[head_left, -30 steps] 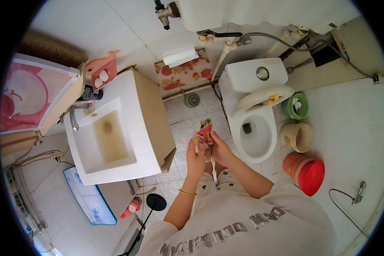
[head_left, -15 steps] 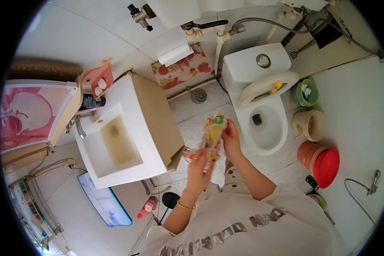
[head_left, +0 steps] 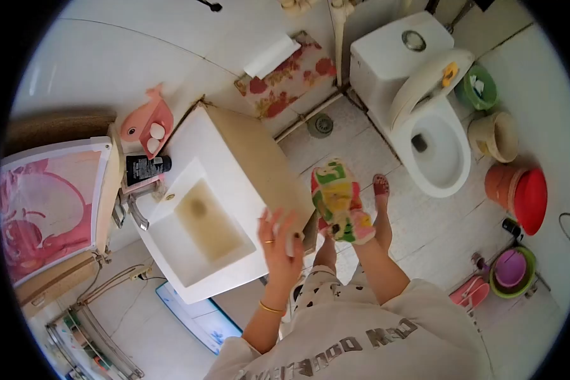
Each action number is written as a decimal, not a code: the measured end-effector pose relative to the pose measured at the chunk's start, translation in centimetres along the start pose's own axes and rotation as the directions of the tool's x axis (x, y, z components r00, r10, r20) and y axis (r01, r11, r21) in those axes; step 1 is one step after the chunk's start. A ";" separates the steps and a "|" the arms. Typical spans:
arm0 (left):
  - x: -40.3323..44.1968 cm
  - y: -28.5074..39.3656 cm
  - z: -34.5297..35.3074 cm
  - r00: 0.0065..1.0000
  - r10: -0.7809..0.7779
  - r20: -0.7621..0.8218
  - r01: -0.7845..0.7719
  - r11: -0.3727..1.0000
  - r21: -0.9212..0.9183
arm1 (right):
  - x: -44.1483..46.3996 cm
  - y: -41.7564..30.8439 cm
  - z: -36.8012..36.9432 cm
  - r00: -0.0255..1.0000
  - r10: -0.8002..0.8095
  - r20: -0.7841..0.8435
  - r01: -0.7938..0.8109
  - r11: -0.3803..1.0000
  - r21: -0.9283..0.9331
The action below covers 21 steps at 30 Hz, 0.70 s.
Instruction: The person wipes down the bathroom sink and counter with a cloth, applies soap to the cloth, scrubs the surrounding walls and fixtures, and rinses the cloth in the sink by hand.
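Observation:
A cloth (head_left: pixel 339 196) with a green, yellow, red and pink pattern covers my right hand, apparently wrapped over it. The fingers of that hand are hidden beneath the fabric; only the wrist and forearm come out below. My left hand (head_left: pixel 280 250) is apart from the cloth, holding nothing, its fingers spread near the front corner of the white sink (head_left: pixel 234 269). A ring and a yellow bangle are on this hand and wrist. Brownish water or staining shows in the basin, under a metal faucet (head_left: pixel 138 214).
At the right stands a toilet (head_left: pixel 453 180) with its lid raised. Along the right wall are a green bin (head_left: pixel 487 98), a beige bucket (head_left: pixel 503 133), a red-lidded bucket (head_left: pixel 531 202) and stacked basins (head_left: pixel 512 269). A pink whale-shaped soap holder (head_left: pixel 139 120) hangs by the sink.
The cloth, bunched between both hands before, now spreads over my right hand. My left hand has let go and moved slightly left, opening its fingers. The view has shifted downward.

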<state>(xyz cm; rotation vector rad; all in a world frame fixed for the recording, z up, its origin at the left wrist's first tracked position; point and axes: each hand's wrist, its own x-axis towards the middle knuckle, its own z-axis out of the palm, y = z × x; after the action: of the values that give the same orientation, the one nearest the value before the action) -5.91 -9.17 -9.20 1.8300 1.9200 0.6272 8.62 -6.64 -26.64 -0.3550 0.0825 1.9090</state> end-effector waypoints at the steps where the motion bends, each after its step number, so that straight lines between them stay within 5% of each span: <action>1: -0.2 -1.3 -0.6 0.999 -0.005 -0.044 0.010 0.994 0.108 | -0.6 2.3 -1.5 0.990 0.053 0.128 -0.068 0.991 0.116; 2: -0.2 -2.6 -0.7 0.998 -0.020 -0.054 0.027 0.991 0.132 | -1.1 4.6 -3.0 0.961 0.105 0.254 -0.161 0.964 0.210; 4: -0.1 -5.1 -0.2 0.996 -0.047 -0.080 0.060 0.982 0.181 | -2.2 7.3 -2.4 0.905 0.210 0.370 -0.263 0.960 0.098; 5: 0.1 -5.7 0.2 0.995 -0.043 -0.085 0.058 0.981 0.183 | -2.4 8.2 -2.0 0.933 0.249 0.261 -0.162 0.936 -0.313; 7: 0.3 -6.9 1.1 0.993 -0.047 -0.104 0.067 0.979 0.192 | -2.3 8.3 0.2 0.981 0.191 0.035 -0.043 0.392 -0.919; 8: 0.3 -7.2 1.3 0.995 -0.066 -0.080 0.082 0.973 0.216 | -1.0 6.6 2.6 0.956 0.278 0.095 -0.036 0.431 -0.901; 10: 0.4 -6.9 1.3 0.994 -0.102 -0.031 0.106 0.960 0.260 | 1.4 7.6 1.6 0.932 0.150 0.329 0.262 0.349 -0.900; 12: 0.5 -6.4 1.2 0.992 -0.122 -0.006 0.119 0.950 0.289 | 4.3 9.1 0.8 0.893 0.107 0.437 0.390 0.300 -0.871; 17: 0.6 -6.8 1.4 0.991 -0.130 -0.002 0.124 0.939 0.320 | 18.5 13.2 2.8 0.871 0.217 0.440 0.387 0.246 -0.889; 21: 0.7 -6.5 1.4 0.991 -0.137 -0.007 0.133 0.945 0.300 | 24.1 15.3 -1.7 0.925 0.246 0.289 0.241 0.207 -0.948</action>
<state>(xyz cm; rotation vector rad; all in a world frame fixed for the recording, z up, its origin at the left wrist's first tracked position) -10.41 -8.61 -14.14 1.8469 2.2080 0.2880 -12.83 9.27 -36.84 -0.8132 -1.5480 1.7284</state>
